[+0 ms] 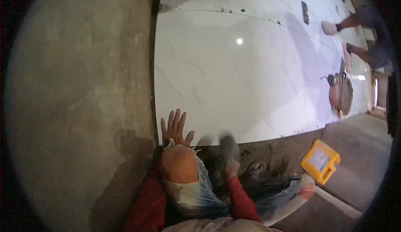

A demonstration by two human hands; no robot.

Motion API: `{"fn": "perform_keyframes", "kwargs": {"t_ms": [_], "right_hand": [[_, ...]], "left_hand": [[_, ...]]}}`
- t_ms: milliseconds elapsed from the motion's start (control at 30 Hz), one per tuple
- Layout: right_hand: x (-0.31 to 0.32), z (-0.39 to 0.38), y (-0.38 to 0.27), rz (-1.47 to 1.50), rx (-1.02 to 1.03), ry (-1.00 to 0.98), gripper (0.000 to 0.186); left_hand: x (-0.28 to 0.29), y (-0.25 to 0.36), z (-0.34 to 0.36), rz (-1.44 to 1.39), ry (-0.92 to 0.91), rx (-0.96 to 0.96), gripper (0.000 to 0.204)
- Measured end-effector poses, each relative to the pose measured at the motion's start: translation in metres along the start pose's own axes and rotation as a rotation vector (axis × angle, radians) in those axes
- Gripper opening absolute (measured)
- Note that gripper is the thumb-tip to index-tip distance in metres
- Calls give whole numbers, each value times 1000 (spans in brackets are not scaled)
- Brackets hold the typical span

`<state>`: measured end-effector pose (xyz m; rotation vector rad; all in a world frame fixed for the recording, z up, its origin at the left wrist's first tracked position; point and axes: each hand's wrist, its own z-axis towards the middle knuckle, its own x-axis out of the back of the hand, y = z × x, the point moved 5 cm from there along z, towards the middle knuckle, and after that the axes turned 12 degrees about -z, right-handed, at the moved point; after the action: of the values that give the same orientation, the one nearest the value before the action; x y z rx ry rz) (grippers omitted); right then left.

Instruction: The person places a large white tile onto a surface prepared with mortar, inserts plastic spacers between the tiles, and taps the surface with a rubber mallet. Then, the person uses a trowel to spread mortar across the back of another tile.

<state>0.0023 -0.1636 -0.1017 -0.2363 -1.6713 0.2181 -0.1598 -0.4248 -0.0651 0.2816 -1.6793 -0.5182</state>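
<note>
My left hand lies with fingers spread on the near edge of a large white marble-look tile, just beyond my bent left knee in ripped jeans. My right hand, at the end of a red sleeve, grips a dark, motion-blurred tool, possibly a mallet, at the tile's front edge; its exact shape is unclear. A sandaled foot shows beside that hand, over the dark rough floor along the tile's edge.
Bare concrete runs along the left. At right are a yellow jug, a reddish round container with tools, a small dark object and a co-worker's legs and feet on the tiles.
</note>
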Motion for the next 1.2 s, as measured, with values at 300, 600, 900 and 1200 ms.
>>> {"fn": "perform_keyframes", "kwargs": {"t_ms": [300, 600, 900, 1200], "right_hand": [[31, 59, -41, 293, -440, -636, 46], [-3, 88, -49, 239, -6, -229, 46], [15, 98, -95, 430, -361, -660, 44], [-9, 53, -59, 430, -179, -497, 44]], "left_hand": [[2, -2, -8, -11, 101, 66, 70], [8, -3, -7, -39, 98, 51, 71], [18, -20, -13, -139, 218, 137, 70], [14, -31, -19, -172, 279, 168, 70]]}}
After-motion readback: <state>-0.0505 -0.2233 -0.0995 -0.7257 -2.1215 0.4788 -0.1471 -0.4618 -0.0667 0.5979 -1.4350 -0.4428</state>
